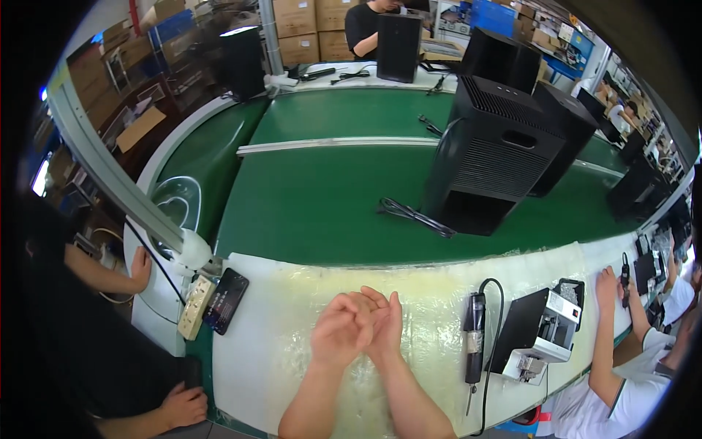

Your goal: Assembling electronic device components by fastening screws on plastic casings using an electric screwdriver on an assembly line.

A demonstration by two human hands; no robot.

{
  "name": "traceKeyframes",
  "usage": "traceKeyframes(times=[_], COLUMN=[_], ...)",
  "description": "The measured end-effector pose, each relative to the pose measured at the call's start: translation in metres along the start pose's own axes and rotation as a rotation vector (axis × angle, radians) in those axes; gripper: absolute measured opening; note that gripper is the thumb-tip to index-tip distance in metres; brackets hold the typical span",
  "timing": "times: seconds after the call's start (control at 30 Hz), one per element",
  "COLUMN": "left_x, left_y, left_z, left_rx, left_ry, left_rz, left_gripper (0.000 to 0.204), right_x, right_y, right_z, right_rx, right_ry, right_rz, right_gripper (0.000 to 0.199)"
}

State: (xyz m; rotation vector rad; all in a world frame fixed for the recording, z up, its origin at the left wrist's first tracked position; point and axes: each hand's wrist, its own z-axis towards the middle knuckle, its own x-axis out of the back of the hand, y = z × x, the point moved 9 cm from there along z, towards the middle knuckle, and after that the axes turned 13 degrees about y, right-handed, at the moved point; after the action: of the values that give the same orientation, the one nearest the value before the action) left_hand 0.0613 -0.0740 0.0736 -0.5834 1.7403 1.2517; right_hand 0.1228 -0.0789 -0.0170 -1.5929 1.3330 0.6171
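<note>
A: What is on the left side?

B: A co-worker in dark clothes stands there. Near this person, a beige power strip (196, 306) and a dark flat phone (225, 300) lie at the left end of the table (278, 351), which is covered with a pale, shiny plastic sheet.

A: And the person's own hands?

B: They are in the middle, above the sheet. The left hand (338, 331) and the right hand (384, 322) are pressed together, with fingers loosely curled. I see nothing held between them, but I cannot tell for sure.

A: What is nearest to them on the right?

B: A black and silver electric screwdriver (473, 340) lies on the sheet, with its black cable in a loop. Just beside it is a small white machine with a black sloped cover (545, 329).

A: And behind?

B: On the green conveyor belt (314, 205) stands a tall black appliance with ribbed sides (493, 157), and its black cord (413, 216) lies at its left. At the far right another person's arm (603, 322) rests on the table.
</note>
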Motion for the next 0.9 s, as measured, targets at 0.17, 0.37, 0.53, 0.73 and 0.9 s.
traceKeyframes(times=[0.17, 0.37, 0.53, 0.73, 0.9], left_x=[-0.045, -0.007, 0.035, 0.024, 0.040], left_y=[0.020, -0.076, -0.043, -0.058, -0.060], left_z=[-0.047, 0.032, 0.022, 0.020, 0.020], left_rx=[0.146, 0.345, 0.280, 0.405, 0.420], left_ry=[-0.528, -0.403, 0.068, 0.061, 0.057], left_rz=[-0.457, -0.873, -0.638, -0.474, -0.456], left_gripper=[0.026, 0.061, 0.039, 0.031, 0.032], right_x=[-0.063, -0.124, -0.041, -0.025, -0.014], right_y=[0.017, -0.050, 0.032, 0.020, 0.027], right_z=[-0.027, -0.058, -0.001, 0.010, 0.017], right_rx=[-0.172, -0.970, -1.122, -0.634, -0.713], right_ry=[-0.048, -0.997, -0.539, -0.668, -0.669], right_rz=[0.055, 1.313, 2.633, 1.144, 1.518], right_gripper=[0.053, 0.049, 0.050, 0.043, 0.041])
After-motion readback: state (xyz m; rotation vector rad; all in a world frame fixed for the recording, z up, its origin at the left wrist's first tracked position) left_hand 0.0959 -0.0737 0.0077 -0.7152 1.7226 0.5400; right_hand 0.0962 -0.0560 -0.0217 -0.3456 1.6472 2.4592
